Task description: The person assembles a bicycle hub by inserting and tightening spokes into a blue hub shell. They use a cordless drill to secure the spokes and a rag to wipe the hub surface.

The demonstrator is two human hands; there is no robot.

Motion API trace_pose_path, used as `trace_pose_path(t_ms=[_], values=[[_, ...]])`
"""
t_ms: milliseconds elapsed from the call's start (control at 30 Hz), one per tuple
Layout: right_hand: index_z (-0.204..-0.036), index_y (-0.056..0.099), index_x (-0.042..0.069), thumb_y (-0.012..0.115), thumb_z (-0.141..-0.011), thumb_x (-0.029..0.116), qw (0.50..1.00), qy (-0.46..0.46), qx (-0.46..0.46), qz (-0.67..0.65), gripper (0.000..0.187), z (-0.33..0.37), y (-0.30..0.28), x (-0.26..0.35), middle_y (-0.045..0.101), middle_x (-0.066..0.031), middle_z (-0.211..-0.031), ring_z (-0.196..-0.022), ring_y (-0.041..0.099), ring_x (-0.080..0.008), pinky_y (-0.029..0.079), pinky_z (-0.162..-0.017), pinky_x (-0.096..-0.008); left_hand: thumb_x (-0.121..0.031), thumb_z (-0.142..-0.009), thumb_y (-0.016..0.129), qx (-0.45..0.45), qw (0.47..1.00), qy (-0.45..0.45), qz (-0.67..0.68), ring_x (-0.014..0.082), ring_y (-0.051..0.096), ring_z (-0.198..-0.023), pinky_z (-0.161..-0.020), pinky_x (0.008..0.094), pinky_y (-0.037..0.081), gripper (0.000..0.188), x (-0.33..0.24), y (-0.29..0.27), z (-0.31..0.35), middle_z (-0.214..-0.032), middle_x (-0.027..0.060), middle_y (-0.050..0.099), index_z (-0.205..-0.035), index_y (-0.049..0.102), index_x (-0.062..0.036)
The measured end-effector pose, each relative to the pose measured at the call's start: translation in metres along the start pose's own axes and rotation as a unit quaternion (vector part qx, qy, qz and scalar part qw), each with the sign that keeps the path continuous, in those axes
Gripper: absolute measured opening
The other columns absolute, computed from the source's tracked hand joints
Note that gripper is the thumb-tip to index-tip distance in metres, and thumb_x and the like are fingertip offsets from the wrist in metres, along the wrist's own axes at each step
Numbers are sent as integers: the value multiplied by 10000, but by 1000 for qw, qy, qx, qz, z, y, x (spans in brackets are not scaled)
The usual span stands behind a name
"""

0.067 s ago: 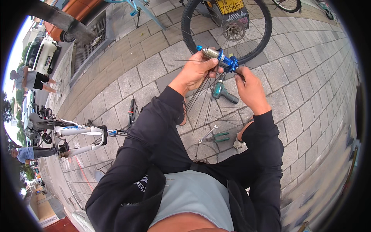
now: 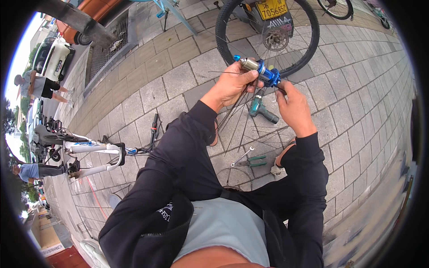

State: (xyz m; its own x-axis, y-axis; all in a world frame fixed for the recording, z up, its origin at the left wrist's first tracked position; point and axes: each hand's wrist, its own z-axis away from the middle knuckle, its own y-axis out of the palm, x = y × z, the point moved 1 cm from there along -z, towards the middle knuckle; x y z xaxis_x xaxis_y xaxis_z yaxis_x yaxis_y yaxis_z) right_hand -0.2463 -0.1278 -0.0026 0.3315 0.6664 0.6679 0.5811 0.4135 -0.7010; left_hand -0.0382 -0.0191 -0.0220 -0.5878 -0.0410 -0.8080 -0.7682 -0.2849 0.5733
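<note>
Grey paving slabs point(image 2: 357, 96) spread out beneath us on this open street-side pavement. Out in front of the seated person, lifted off the ground, is a blue and silver bicycle hub point(image 2: 269, 76), tilted with its silver end up and to the left. Spokes point(image 2: 233, 110) already hang from it in a loose fan, one more poking out leftward past the knuckles. No rim surrounds them, so I'd judge the wheel far from whole; how many spoke holes remain bare is too small to tell.

The left hand point(image 2: 232, 85) is wrapped round the hub, thumb across the top and fingers underneath, its forearm reaching up and rightward. The right hand point(image 2: 294, 106) comes from the other side, wrist bent inward, thumb and forefinger drawn narrow at the hub's right end; I can't tell whether they pinch a spoke there.

Below the hub lies a green and black power drill point(image 2: 263, 110), and nearer the person a wrench point(image 2: 242, 156) beside green-handled pliers point(image 2: 255, 164). Beyond the hands stands a black-tyred wheel point(image 2: 314, 41); off left, a white bicycle point(image 2: 96, 148).
</note>
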Motion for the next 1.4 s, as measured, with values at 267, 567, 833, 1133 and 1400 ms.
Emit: trace_pose_path(t_ms=[267,567,833,1133,1400], values=[[-1183,693,2,655,-1005,172,973,-5,-20,229,249,14,-5,14,691,-200,-1044,-971,670,-411,535,-805,-507,-77,-1059,614,24,997,37,-56,84,624,-684,-563,238,470,234,7,24,2,-891,73,681,-1270,512,-65],[-1250,690,-9,672,-1006,90,990,-102,-99,-1,263,-8,-4,44,684,-197,-1190,-1109,672,-373,543,-924,-448,-53,-1063,569,-37,982,113,-149,131,662,-778,-689,302,563,396,16,30,6,-1074,84,624,-1429,422,-24],[-1177,719,-11,703,-959,48,966,-255,-29,-18,227,-12,28,84,693,-161,-1149,-1070,643,-364,523,-921,-454,-286,-875,775,-21,688,358,-631,485,435,-1339,-1180,559,337,521,92,-32,-21,-1387,248,527,-1313,619,-52],[-1085,718,-17,729,-899,1,935,-345,-74,-25,187,-13,23,116,713,-165,-1085,-986,660,-370,522,-863,-460,-293,-915,714,4,738,385,-554,456,530,-1265,-1141,607,335,429,83,-19,-6,-1278,214,625,-1255,649,-41],[-1131,718,-42,739,-898,-26,913,-390,-122,-17,235,-12,27,112,715,-185,-1067,-900,679,-394,546,-800,-483,-202,-921,713,43,748,368,-551,380,598,-1133,-986,519,457,482,79,-5,-7,-1245,228,618,-1337,566,-10]])
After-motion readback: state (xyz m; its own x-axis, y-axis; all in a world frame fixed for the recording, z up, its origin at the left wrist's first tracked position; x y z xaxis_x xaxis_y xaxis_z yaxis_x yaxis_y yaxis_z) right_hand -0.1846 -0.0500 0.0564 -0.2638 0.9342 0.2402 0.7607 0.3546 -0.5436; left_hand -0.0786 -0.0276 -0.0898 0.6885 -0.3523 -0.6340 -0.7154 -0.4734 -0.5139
